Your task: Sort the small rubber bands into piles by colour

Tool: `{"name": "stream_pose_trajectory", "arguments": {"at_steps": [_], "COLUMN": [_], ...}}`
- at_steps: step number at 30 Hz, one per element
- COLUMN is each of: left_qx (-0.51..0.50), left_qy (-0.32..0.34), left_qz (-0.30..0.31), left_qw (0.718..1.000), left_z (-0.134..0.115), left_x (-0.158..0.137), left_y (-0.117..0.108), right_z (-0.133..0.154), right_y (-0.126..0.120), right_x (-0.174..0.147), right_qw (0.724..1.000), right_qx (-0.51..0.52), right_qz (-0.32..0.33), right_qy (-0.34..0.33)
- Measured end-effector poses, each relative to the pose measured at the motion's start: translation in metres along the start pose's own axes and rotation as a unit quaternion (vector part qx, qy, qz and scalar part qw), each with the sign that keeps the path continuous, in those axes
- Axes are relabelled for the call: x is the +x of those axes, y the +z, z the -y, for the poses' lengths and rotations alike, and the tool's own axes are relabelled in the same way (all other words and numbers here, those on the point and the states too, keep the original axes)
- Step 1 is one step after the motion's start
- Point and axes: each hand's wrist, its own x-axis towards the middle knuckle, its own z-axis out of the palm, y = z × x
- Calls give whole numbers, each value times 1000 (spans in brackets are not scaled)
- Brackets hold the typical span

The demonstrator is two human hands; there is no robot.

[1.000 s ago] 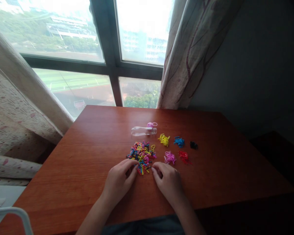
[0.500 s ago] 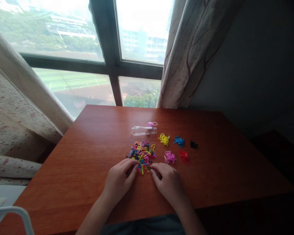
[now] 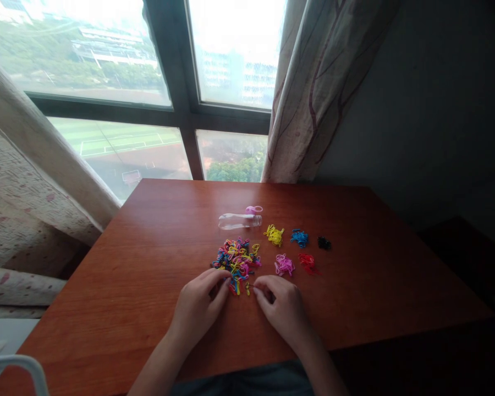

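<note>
A mixed heap of small coloured rubber bands (image 3: 238,257) lies in the middle of the table. My left hand (image 3: 202,297) rests at the heap's near left edge, thumb and fingertips closed together against the bands; what they pinch is hidden. Just right of the heap, my right hand (image 3: 279,300) pinches the end of a thin dark rubber band (image 3: 251,286). A yellow rubber band (image 3: 248,289) lies by its other end, touching or looped with it; I cannot tell which. Right of the heap sit single-colour piles: yellow (image 3: 274,235), blue (image 3: 299,237), black (image 3: 324,242), pink (image 3: 284,264) and red (image 3: 307,262).
Behind the heap, a clear plastic bottle (image 3: 235,221) lies on its side, with a pink loop-topped cap (image 3: 253,209) beside its neck. The brown wooden table (image 3: 148,264) meets a window and curtains (image 3: 313,99). A white curved rail (image 3: 20,360) stands at lower left.
The dark band and a yellow band beside my right fingertips have come slightly away from the heap. My hands stay nearly in place; the whole view has shifted a little.
</note>
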Motion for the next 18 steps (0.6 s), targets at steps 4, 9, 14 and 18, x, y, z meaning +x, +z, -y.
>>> {"name": "stream_pose_trajectory", "arguments": {"at_steps": [4,9,14,18], "left_qx": [0,-4,0,2], "left_qy": [-1,3,3,3], "left_qz": [1,7,10,9], "left_qw": [1000,1000,1000,1000], "left_z": [2,3,4,5], "left_x": [0,-1,-2,-2], "left_y": [0,0,0,1], "right_z": [0,-13,-70,-119], "right_y": [-1,-20,-70,-104], "right_x": [-3,-2,14,25], "right_qw": [997,988,969,947], "right_qx": [70,99,-3,-80], "right_qz": [-37,-102,-203,-232], "right_qy": [18,67,142,207]}}
